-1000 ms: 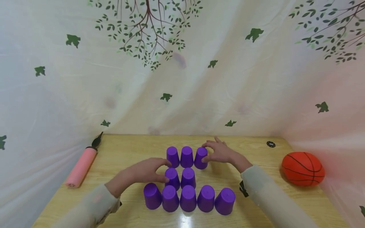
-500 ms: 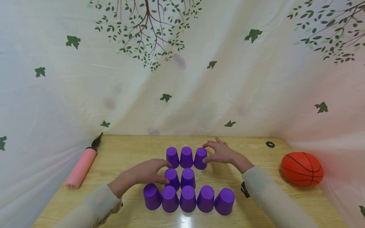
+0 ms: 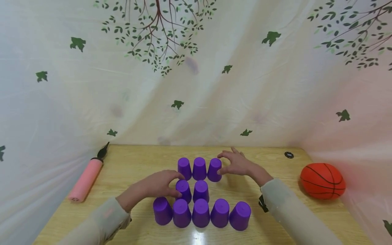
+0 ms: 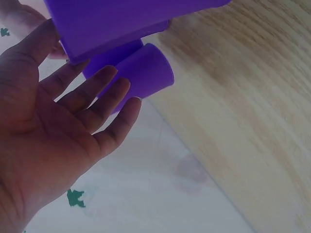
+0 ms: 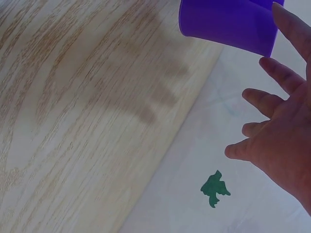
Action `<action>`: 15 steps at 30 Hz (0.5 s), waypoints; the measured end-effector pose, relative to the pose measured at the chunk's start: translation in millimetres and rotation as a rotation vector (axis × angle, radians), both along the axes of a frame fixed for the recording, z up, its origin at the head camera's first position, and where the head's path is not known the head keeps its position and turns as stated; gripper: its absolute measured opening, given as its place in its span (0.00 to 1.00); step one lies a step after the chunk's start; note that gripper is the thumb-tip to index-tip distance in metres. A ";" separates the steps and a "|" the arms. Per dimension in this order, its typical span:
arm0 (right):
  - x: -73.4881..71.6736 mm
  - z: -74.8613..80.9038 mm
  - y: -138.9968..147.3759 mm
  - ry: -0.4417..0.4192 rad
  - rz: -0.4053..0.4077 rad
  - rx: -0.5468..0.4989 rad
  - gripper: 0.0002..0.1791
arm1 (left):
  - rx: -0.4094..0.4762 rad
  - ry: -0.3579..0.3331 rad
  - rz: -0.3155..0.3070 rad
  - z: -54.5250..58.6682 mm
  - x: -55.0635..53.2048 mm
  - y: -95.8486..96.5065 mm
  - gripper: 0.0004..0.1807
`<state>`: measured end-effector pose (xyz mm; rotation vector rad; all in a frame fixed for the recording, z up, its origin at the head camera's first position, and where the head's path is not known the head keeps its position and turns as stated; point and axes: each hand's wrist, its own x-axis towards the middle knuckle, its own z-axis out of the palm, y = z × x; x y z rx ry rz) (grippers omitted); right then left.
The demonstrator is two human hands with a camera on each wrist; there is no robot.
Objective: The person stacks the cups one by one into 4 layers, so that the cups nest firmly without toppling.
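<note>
Upside-down purple cups stand in three rows in the head view: several in the front row (image 3: 200, 213), two in the middle, three at the back. My left hand (image 3: 157, 184) holds the left middle-row cup (image 3: 184, 190) between thumb and index finger, the thumb at its near side. On the back row's right-hand cup (image 3: 213, 170), my right hand (image 3: 238, 164) has its thumb low on the side and its index finger by the top. Both wrist views show the other fingers spread away from the cup in the left hand (image 4: 121, 26) and the cup in the right (image 5: 226, 24).
A pink hand pump (image 3: 86, 180) with a black nozzle lies at the table's left. To the right are an orange toy basketball (image 3: 323, 181) and a black poker chip (image 3: 289, 155). A white curtain (image 3: 208, 119) with leaf prints hangs behind the wooden table (image 3: 137, 154).
Both hands stay at the same cups with almost no movement. The whole head view has shifted very slightly; the cups keep their arrangement.
</note>
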<state>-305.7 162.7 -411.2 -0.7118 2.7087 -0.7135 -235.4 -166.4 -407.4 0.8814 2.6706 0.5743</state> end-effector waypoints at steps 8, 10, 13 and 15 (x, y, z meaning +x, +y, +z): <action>7.2 10.7 0.0 0.067 0.006 -0.012 0.38 | 0.002 0.047 0.045 15.6 -6.7 -18.6 0.26; 12.0 15.3 -1.6 0.101 0.013 -0.009 0.37 | -0.005 0.045 0.066 19.8 -8.9 -24.1 0.27; 21.2 21.6 -7.3 0.164 0.051 0.009 0.36 | -0.023 0.057 0.090 24.6 -13.0 -32.7 0.27; 28.3 25.6 -13.1 0.201 0.093 0.018 0.35 | -0.029 0.062 0.113 26.1 -16.3 -38.2 0.27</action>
